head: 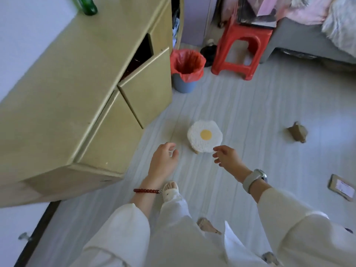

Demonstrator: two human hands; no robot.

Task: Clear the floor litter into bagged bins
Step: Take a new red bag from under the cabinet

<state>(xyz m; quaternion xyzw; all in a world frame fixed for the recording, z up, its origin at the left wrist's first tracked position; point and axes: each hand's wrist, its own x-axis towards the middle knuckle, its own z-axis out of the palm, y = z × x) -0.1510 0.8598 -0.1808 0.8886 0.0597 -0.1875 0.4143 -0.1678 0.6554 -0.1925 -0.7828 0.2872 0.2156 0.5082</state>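
Litter on the pale floor (pixel 250 105): a crumpled brown paper lump (pixel 297 132) and a flat cardboard packet (pixel 342 186), both well right of the red-bagged bin (pixel 185 71). Left hand (pixel 163 160) pinches a small white scrap; right hand (pixel 228 157) is loose, empty. Judged mid-collection; next comes dropping the scrap in the bin. A yellow cabinet (pixel 77 103), egg-patterned stool (pixel 205 135) and red plastic stool (pixel 242 49) stand around.

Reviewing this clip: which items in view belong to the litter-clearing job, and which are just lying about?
Job:
- grey bin with red bag
- crumpled brown cardboard piece
- flat cardboard package with label
- small white item in left hand

Just there:
- fried-egg stool
- red plastic stool
- green bottle
- cabinet
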